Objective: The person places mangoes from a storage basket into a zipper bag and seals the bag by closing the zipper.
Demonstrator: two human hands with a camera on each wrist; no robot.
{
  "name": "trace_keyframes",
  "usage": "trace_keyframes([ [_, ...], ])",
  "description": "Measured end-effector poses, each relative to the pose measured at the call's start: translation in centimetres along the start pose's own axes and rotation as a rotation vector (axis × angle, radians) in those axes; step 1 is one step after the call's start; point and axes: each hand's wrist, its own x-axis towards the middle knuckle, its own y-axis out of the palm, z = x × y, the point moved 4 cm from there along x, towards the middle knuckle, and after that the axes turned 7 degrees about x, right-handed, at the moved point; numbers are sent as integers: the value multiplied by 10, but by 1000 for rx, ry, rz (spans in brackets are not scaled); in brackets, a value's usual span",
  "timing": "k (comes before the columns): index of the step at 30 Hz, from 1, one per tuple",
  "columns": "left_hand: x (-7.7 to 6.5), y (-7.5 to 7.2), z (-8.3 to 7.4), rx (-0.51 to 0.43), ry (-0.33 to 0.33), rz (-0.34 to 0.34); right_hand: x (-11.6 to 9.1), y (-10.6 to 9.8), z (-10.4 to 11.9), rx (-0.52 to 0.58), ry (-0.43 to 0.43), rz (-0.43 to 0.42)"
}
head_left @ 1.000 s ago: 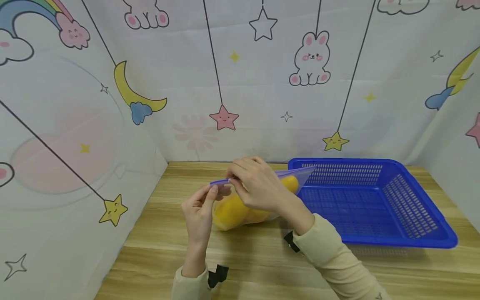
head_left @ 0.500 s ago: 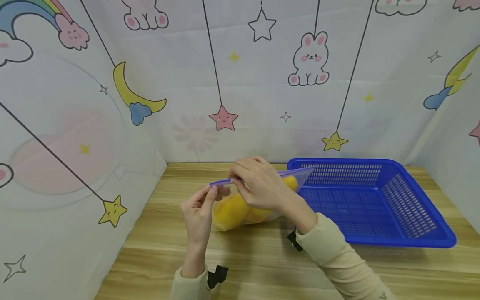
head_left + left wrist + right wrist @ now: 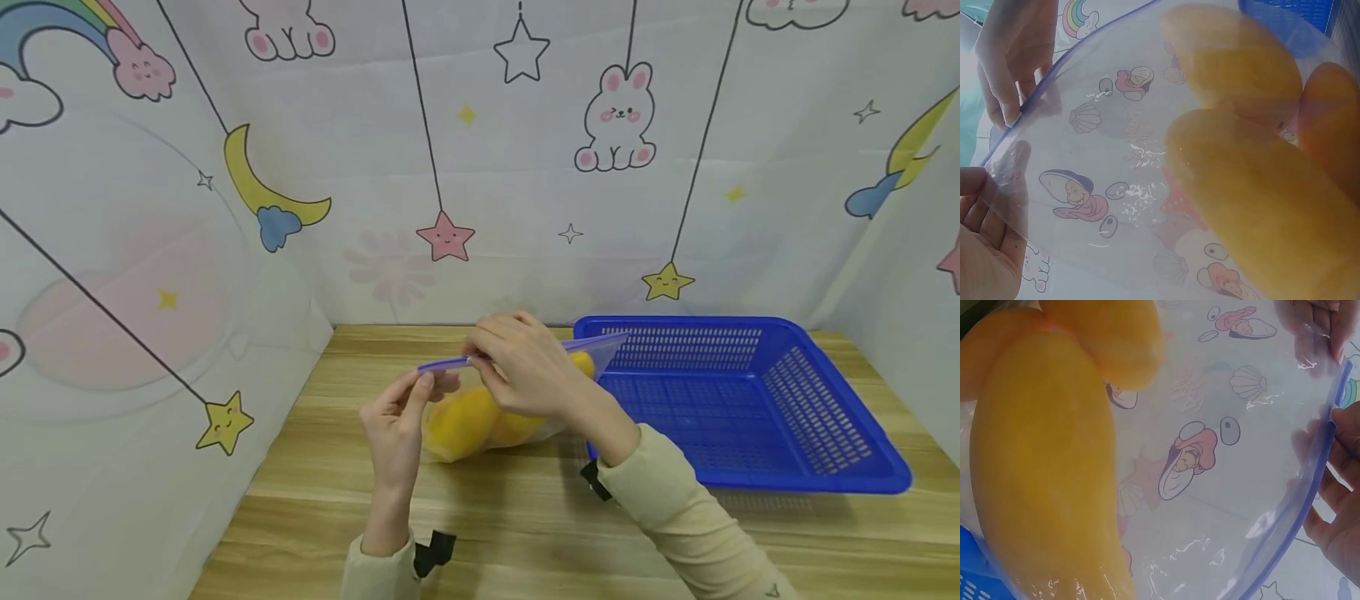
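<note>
A clear zip bag (image 3: pixel 1104 150) printed with shells and cartoon figures holds three yellow mangoes (image 3: pixel 1047 456). Its purple zip edge (image 3: pixel 442 365) runs along the top, raised above the table. My left hand (image 3: pixel 397 421) pinches the corner at the left end of this edge between thumb and fingers. Farther right, my right hand (image 3: pixel 525 367) pinches the edge at a small whitish slider (image 3: pixel 1014 119). A short stretch of purple strip shows between the two hands. In the head view, the right hand hides part of the bag and fruit.
A blue plastic basket (image 3: pixel 750 487) with perforated walls stands at the right, overlapped by the bag's far corner in the head view. Both stand on a wood-grain table (image 3: pixel 315 475). A white cartoon-print cloth (image 3: pixel 510 158) hangs behind and at the sides.
My right hand has slid a little to the right along the zip edge, and more purple strip shows between the hands. My left hand keeps its place at the corner.
</note>
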Motion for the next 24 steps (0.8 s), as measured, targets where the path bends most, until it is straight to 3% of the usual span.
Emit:
trace_keyframes([
  [24,1,-1,-1,-36,0,-6,-6,-3,-8,0,12,15],
])
